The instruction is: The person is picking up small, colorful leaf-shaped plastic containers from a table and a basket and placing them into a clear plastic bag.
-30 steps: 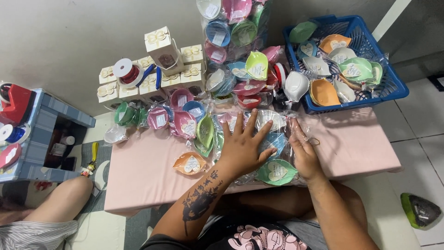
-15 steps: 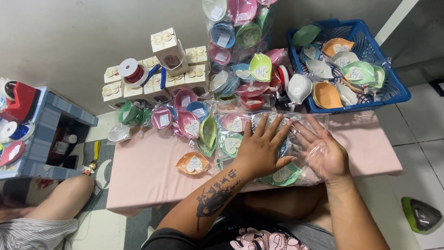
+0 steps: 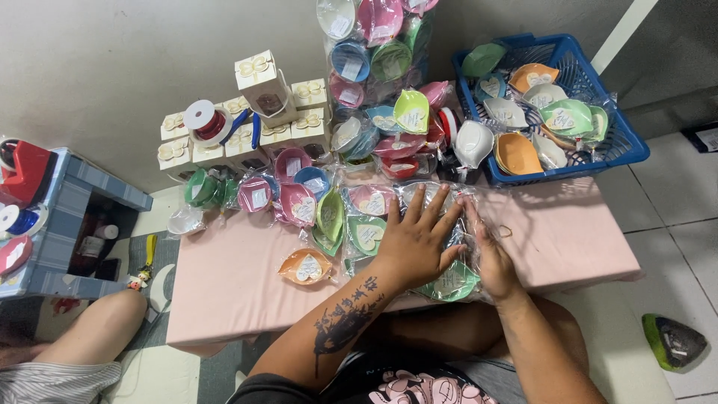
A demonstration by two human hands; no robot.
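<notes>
Hands first, as we see them from the head camera, the only view we have: the left hand (image 3: 419, 239) lies flat with fingers spread wide, palm down on a clear plastic bag (image 3: 449, 224) of heart-shaped dishes, gripping nothing; the right hand (image 3: 490, 258) sits edge-on just beside it, fingers straight and pressed against the bag's right side, also open rather than clenched. We find the bag near the front edge of a low pink table (image 3: 232, 284), right of centre, with a green dish (image 3: 452, 280) showing under the plastic below the left palm. Just left of the hands we see loose wrapped dishes: a green heart dish (image 3: 366, 233), a pink one (image 3: 372, 200), and an orange heart dish (image 3: 305, 267) lying apart toward the table's middle. Further back a row of wrapped bowls (image 3: 277, 191) in green, pink and blue stands in front of a stack of small white gift boxes (image 3: 262, 112), with a spool of red ribbon (image 3: 206, 120) resting on them. A tall clear bag of coloured bowls (image 3: 370, 52) leans against the wall behind. At the table's far right corner a blue plastic basket (image 3: 624, 146) holds more wrapped dishes in orange, white and green. A small rubber band (image 3: 506, 231) lies on the pink top just right of the right hand. Left of the table we see a blue and grey crate (image 3: 71, 217), and another person's bare knee (image 3: 112, 314) near it
</notes>
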